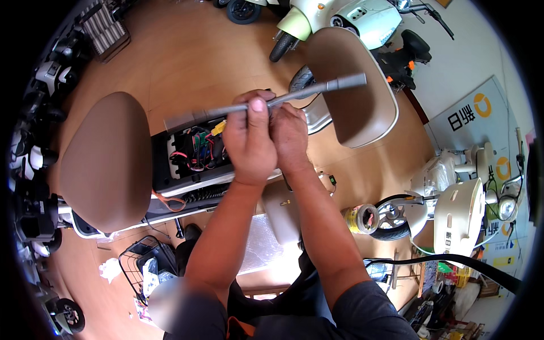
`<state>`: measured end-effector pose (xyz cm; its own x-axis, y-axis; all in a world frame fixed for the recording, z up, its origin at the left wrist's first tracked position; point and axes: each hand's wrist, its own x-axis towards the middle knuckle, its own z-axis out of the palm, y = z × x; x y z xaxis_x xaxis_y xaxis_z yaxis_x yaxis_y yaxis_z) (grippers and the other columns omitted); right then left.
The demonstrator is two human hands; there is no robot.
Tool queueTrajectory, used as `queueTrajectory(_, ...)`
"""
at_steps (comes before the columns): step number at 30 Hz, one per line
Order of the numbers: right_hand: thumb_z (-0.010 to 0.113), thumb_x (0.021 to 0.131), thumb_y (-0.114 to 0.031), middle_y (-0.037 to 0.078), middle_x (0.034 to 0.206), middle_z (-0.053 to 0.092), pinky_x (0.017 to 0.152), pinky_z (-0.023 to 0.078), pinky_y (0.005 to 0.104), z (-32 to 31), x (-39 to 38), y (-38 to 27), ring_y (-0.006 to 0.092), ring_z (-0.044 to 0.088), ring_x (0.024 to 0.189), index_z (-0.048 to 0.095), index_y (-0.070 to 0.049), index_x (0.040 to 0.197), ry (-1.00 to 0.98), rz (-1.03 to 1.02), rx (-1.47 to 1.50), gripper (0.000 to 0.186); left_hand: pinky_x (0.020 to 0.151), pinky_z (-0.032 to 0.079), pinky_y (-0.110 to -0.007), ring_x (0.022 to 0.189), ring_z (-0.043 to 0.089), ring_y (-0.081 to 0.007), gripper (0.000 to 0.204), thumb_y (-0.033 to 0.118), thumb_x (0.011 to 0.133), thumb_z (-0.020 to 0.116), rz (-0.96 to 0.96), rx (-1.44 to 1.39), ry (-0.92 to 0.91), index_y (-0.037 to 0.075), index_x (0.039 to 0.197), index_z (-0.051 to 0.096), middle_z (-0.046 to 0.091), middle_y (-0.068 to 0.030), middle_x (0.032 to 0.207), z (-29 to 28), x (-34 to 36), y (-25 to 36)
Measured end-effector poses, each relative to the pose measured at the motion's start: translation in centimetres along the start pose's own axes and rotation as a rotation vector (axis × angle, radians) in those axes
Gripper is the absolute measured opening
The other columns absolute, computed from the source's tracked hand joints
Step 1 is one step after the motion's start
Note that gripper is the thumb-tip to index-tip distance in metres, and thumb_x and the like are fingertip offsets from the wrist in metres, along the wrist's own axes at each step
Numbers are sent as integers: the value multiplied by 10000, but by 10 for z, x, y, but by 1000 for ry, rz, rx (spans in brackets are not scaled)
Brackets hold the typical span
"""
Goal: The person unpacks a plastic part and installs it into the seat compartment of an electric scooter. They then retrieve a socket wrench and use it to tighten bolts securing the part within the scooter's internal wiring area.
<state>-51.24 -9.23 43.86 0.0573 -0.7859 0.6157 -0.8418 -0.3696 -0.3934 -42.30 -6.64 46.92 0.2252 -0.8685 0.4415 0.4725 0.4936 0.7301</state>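
My left hand (251, 141) and my right hand (290, 136) are close together in the middle, both closed around a long grey metal bar tool (345, 83). Its right end is thicker, like a socket; its left end is wide and blurred. The left thumb lies along the bar, and the fingers partly hide its middle. Beneath the hands is an electric scooter with an uncovered compartment of coloured wires (198, 148). A yellow connector (218, 128) sits beside my left hand.
A brown seat (107, 161) is on the left, and a brown padded panel (354, 88) on the right. A wire basket (133, 266) stands at lower left. A jar (361, 219) is at right, near a cream scooter (459, 215). Another pale green scooter (368, 25) stands beyond.
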Motion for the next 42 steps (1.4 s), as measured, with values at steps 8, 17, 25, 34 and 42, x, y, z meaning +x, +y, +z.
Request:
queueTrajectory(8, 709, 918, -256, 68, 957, 724, 926, 418, 442, -5, -2, -7, 276, 647, 1028, 699, -109, 1010, 52, -51, 72, 174, 714, 485, -263, 777, 569, -98, 401, 352, 1105, 569, -45, 86, 83, -32, 1210, 612, 667, -62, 899, -1, 21, 19)
queueTrajectory(17, 676, 890, -220, 67, 962, 743, 983, 426, 424, -3, -2, -7, 244, 655, 1086, 699, -122, 967, 33, 10, 65, 127, 816, 547, -259, 1045, 666, -187, 371, 288, 1130, 507, 87, 72, 73, -49, 1189, 651, 684, -156, 1168, 3, 5, -3)
queueTrajectory(25, 710, 884, -211, 15, 982, 730, 962, 428, 421, -3, -6, -3, 230, 662, 1060, 697, -213, 1249, 36, -31, 10, 365, 710, 482, -272, 791, 596, -135, 349, 269, 1106, 561, -152, 113, 12, -30, 1284, 564, 700, -126, 940, -10, 21, 6)
queueTrajectory(34, 673, 904, -287, 96, 966, 742, 973, 433, 422, -4, -2, -6, 277, 670, 1004, 698, -100, 946, 23, 44, 35, 193, 869, 543, -322, 1118, 675, -257, 483, 365, 1128, 505, 110, 169, 9, -70, 1324, 573, 681, -195, 1215, -6, 4, -8)
queueTrajectory(42, 687, 914, -283, 111, 985, 736, 1049, 419, 447, -3, -5, -4, 289, 627, 1120, 685, -69, 999, -30, 36, 56, 230, 792, 526, -272, 888, 664, -161, 417, 285, 1127, 520, -115, 81, -59, -48, 1378, 500, 699, -128, 955, -13, 28, 15)
